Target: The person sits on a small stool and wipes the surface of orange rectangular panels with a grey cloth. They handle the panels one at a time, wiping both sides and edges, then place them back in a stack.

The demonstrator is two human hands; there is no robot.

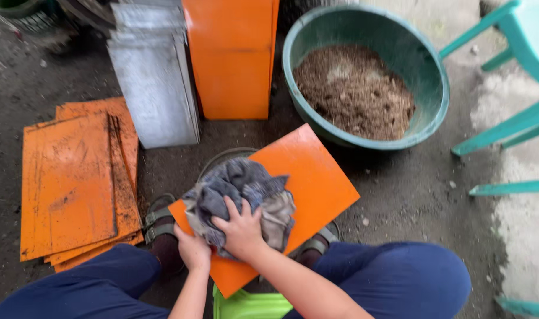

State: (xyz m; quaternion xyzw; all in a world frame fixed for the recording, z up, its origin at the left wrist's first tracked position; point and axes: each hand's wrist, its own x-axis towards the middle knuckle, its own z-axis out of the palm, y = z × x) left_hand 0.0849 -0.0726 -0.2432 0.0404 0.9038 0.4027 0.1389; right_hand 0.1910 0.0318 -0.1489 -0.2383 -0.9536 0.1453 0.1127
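- A grey rag (243, 198) is pressed onto an orange panel (308, 183) by the right hand (241, 229).
- The panel's near edge is gripped by the left hand (192, 251).
- A green basin (435, 88) of brown grit is seen behind.

No packages, labels, signs or screens anywhere in my view; nothing around me carries a label or display.

Soft, even daylight fills the scene, brighter at the far right, where the pale concrete floor (518, 236) looks washed out. Shadows are faint and diffuse, darkest under the green basin (317, 35). A mild sheen lies on the orange panel (317, 177). The whole frame is slightly soft, with motion blur at the far-left corner.
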